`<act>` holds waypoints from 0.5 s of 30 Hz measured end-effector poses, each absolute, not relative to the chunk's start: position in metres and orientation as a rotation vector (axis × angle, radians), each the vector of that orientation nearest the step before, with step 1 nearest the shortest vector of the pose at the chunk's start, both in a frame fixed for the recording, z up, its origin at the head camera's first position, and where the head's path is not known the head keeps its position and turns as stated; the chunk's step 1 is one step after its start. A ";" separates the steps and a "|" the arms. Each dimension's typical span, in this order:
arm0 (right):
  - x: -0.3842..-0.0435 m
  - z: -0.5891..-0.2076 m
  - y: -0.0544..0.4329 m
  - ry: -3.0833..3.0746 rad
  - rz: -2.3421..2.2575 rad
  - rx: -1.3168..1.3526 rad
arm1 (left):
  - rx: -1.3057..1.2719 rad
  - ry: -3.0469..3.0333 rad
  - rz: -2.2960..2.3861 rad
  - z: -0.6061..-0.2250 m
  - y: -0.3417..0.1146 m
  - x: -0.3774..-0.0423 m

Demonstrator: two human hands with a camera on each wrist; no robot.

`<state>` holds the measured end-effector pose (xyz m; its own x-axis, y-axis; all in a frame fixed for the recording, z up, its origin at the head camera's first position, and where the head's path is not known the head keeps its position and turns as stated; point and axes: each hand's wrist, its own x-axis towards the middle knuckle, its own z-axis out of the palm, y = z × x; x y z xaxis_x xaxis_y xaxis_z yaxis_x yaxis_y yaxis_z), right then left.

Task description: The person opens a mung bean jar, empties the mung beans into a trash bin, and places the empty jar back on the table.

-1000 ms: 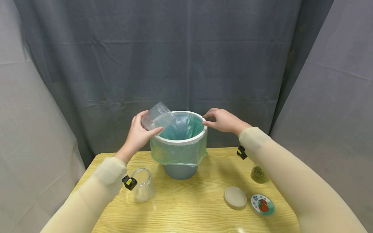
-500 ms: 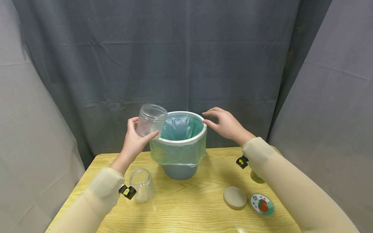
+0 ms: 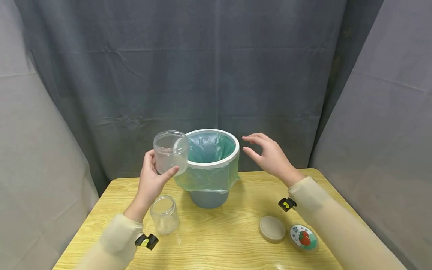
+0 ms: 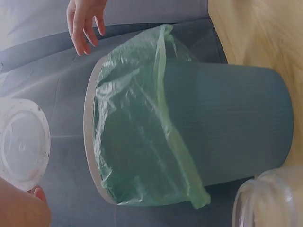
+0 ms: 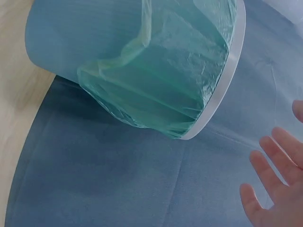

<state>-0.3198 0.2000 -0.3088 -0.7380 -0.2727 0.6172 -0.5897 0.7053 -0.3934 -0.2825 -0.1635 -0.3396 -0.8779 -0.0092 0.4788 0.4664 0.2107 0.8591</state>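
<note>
My left hand point(image 3: 152, 183) grips a clear plastic jar point(image 3: 171, 153) round its side, upright with its mouth up, beside the left rim of the trash can point(image 3: 209, 198). In the left wrist view, small specks show on the base of that jar point(image 4: 23, 146). A green bag point(image 3: 209, 176) lines the can and folds down over its outside, under a white ring point(image 3: 229, 159). My right hand point(image 3: 270, 155) hovers just right of the rim, fingers loosely bent and holding nothing. The right wrist view shows its spread fingers point(image 5: 270, 172) apart from the can.
A second clear jar point(image 3: 164, 215), lidless, stands on the wooden table point(image 3: 216, 240) below my left hand. At the right lie a beige lid point(image 3: 272, 229) and a round lid with a tomato picture point(image 3: 304, 237). Grey curtains point(image 3: 168, 67) hang behind and at both sides.
The left hand has turned the jar from tipped over the can to upright and drawn it down and left. The right hand has moved away from the rim, to the right.
</note>
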 end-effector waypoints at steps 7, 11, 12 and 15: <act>-0.305 -0.325 0.204 -2.320 0.844 0.662 | -0.530 -2.035 -1.726 -0.359 -0.162 -0.271; -0.297 -0.334 0.205 -2.335 0.863 0.666 | -0.571 -2.022 -1.736 -0.369 -0.160 -0.264; -0.295 -0.337 0.206 -2.339 0.863 0.666 | -0.580 -2.018 -1.743 -0.371 -0.159 -0.262; -0.288 -0.343 0.207 -2.347 0.859 0.670 | -0.591 -2.037 -1.744 -0.378 -0.157 -0.258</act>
<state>-0.2882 0.2070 -0.3434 -0.7261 -0.2599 0.6366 -0.6095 0.6718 -0.4209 -0.2577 -0.1569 -0.3776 -0.8337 0.0622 0.5487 0.5517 0.1357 0.8229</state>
